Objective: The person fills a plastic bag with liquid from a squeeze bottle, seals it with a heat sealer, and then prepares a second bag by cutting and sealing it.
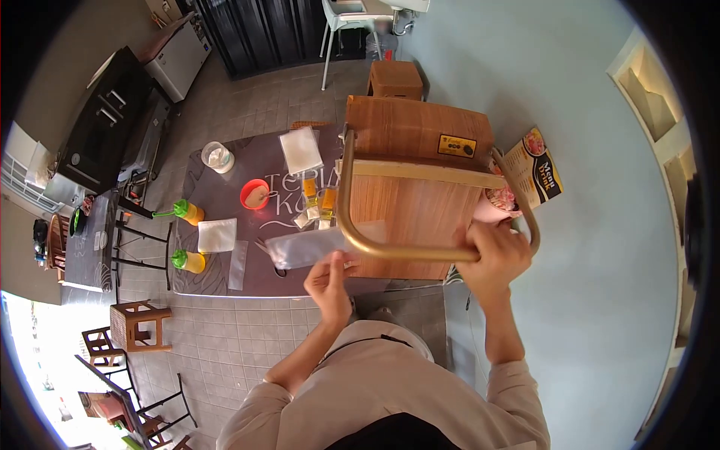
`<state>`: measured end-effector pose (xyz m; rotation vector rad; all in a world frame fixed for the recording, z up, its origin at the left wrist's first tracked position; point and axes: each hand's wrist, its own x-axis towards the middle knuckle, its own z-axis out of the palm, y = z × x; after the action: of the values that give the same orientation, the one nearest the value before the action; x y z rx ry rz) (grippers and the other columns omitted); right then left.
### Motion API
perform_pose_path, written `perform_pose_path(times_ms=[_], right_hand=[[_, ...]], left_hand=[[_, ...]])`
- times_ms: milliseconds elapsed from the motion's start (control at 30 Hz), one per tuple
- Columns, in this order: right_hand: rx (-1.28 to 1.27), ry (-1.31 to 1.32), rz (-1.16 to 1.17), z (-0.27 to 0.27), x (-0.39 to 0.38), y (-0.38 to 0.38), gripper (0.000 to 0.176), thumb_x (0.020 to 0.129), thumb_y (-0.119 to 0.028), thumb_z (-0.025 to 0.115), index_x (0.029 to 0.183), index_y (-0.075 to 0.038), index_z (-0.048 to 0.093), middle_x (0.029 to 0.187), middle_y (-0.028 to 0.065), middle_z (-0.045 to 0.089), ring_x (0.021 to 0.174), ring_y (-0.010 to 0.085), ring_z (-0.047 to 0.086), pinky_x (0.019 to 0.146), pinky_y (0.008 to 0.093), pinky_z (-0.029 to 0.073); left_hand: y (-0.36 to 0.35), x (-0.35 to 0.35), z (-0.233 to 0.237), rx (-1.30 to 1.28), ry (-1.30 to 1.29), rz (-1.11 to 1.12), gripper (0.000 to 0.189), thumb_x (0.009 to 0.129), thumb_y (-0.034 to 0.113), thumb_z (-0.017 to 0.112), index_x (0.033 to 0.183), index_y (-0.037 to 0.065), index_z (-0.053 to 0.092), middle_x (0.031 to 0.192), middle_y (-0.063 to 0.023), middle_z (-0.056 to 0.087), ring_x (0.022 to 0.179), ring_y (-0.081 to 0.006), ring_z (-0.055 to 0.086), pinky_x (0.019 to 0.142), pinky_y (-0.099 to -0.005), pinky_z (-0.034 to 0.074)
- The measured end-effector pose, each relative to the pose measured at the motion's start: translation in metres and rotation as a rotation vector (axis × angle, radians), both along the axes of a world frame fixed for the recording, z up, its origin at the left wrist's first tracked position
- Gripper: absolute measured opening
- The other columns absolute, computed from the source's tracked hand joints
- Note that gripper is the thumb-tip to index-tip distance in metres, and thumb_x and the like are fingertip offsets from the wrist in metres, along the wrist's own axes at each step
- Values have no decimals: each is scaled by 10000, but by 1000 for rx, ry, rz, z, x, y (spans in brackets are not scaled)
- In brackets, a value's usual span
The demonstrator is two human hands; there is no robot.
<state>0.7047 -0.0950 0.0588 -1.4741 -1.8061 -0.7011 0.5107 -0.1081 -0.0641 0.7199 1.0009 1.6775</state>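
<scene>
My right hand (499, 259) is wrapped round the gold bar handle (405, 251) of a wood-grain sealing machine (420, 127). My left hand (330, 285) pinches the near edge of a clear plastic bag (307, 247). The bag's right end lies over the machine's wooden board (420, 217), behind the handle. Beside the bag on the dark table are scissors (280, 272), partly covered by it. Several small yellow-labelled packets (326, 202) lie just beyond the bag.
A red bowl (255, 194), a white tub (217, 157), sauce bottles (193, 262) with green caps and stacks of clear bags (217, 235) stand on the table (225, 281). Right of the machine are a pink pot (495, 206) and a menu board (536, 169) by the wall.
</scene>
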Motion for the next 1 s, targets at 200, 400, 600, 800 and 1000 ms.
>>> perform_pose_path(times_ms=[200,400,600,800,1000], right_hand=[[-224,89,24,-66,-5,-24,243,600,-113,647,521,-142,419,480,-25,431,454,156,431,451,304,261],[-396,178,182,-36,-8,-34,159,607,-134,681,681,-131,540,663,-8,516,606,175,496,520,276,317],[-519,867,652,6,-57,-42,321,682,-135,683,973,-39,589,919,65,562,775,178,525,626,282,400],[-721,1021,803,-12,-91,-38,113,750,-72,634,794,32,627,674,44,559,640,116,503,588,227,376],[-716,1212,778,-26,-122,-48,129,747,-97,666,672,-7,610,615,13,563,521,47,421,469,194,298]], left_hand=[[0,-55,-4,-71,21,356,176,865,170,546,895,5,601,823,-95,627,770,-160,611,623,-265,519],[-25,-55,33,18,-50,318,151,860,141,548,891,2,598,828,-95,619,772,-196,616,586,-276,519],[-63,-26,55,104,-239,57,136,857,107,541,880,-14,601,803,-119,611,755,-241,619,569,-300,533],[-82,-22,52,33,-199,-74,151,861,99,533,900,-29,603,841,-148,620,776,-244,622,600,-319,537],[-90,-66,32,119,-330,-52,148,867,87,512,949,-12,585,937,-125,605,842,-232,604,622,-345,540]])
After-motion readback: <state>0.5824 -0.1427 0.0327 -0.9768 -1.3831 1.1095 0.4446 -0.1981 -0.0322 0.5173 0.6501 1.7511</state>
